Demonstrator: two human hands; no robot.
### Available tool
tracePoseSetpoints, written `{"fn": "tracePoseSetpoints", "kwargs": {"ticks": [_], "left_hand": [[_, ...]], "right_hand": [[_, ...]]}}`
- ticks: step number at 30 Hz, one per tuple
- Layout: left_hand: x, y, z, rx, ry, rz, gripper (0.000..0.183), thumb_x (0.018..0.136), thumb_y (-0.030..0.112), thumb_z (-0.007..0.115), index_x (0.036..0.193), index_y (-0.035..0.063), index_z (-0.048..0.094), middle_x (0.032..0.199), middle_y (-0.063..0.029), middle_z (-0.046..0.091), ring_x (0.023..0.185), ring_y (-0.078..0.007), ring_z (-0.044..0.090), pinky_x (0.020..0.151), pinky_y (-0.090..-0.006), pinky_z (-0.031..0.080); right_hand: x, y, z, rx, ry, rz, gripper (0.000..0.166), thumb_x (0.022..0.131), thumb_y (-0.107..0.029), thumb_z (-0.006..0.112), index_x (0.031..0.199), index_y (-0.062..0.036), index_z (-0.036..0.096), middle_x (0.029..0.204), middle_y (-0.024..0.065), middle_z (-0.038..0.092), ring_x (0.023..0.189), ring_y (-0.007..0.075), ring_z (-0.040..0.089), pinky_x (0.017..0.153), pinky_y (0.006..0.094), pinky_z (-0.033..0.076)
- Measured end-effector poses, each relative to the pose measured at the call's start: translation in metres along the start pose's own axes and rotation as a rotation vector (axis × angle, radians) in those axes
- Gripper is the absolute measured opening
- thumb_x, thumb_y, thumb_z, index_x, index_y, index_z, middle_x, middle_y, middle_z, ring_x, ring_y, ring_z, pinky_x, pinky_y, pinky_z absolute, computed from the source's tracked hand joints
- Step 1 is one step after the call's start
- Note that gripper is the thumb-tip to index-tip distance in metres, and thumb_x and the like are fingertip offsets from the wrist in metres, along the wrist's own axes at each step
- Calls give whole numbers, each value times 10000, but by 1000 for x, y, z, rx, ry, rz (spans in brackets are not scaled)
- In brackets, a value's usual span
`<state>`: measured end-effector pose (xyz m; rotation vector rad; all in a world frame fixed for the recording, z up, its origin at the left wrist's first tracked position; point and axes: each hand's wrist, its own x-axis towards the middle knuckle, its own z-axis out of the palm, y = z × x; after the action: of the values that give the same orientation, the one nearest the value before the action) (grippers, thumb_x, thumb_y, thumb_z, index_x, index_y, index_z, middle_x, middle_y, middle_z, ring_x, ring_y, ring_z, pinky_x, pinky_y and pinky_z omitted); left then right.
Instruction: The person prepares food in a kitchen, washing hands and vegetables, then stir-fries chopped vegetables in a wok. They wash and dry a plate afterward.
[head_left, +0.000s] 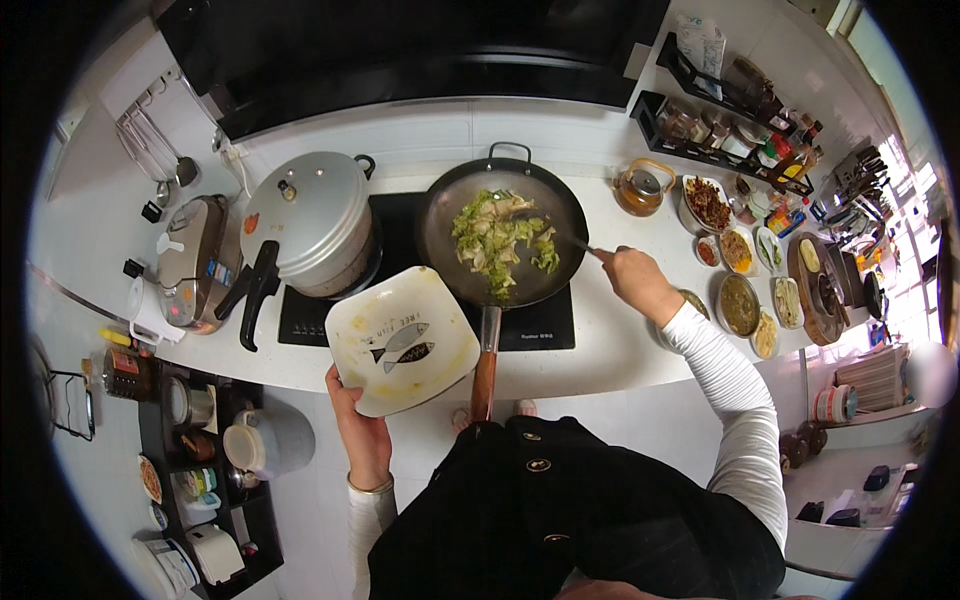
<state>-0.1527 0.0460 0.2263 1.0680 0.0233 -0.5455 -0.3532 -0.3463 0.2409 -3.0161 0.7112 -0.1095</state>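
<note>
A square white plate (442, 367) with a fish print and yellowish smears is gripped at its lower left edge by my left hand (361, 431). It is tilted in front of the cooktop, with no food on it. My right hand (637, 281) holds the handle of a spatula (583, 244), whose head reaches among the food and is partly hidden. Chopped green leafy vegetable with pale pieces (491, 236) lies in a dark wok (450, 184) on the black cooktop (536, 330). The wok's wooden handle (484, 386) points towards my body.
Left of the wok stands a large aluminium pressure cooker (319, 225), its black handle (259, 300) jutting over the counter. A glass teapot (641, 187) is to the right. Beyond my right arm sit several food dishes, including a bowl of greenish food (739, 304). A spice rack (720, 142) hangs above.
</note>
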Motion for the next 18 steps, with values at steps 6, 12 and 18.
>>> {"fn": "tracePoseSetpoints", "kwargs": {"ticks": [6, 12, 18], "left_hand": [[0, 1, 1, -10, -10, -2, 491, 820, 150, 470, 1304, 94, 410, 1276, -73, 503, 1191, -211, 498, 1016, -362, 429], [-3, 5, -11, 10, 19, 24, 513, 819, 157, 466, 1325, 98, 401, 1289, -73, 496, 1208, -212, 489, 1014, -369, 432], [-1, 2, -19, 29, 48, 43, 517, 835, 194, 484, 1343, 124, 415, 1305, -62, 510, 1206, -219, 512, 1000, -384, 450]], "right_hand": [[39, 20, 43, 231, 146, 110, 300, 876, -18, 524, 1152, 29, 632, 786, 295, 653, 766, 447, 656, 697, 509, 535], [28, -25, 22, 595, -121, 55, 302, 942, -98, 545, 1193, 28, 654, 1036, 293, 663, 930, 417, 666, 848, 412, 532], [-18, -45, 0, 415, -155, -104, 295, 925, -70, 554, 1182, 32, 655, 857, 274, 656, 781, 398, 661, 707, 447, 533]]}}
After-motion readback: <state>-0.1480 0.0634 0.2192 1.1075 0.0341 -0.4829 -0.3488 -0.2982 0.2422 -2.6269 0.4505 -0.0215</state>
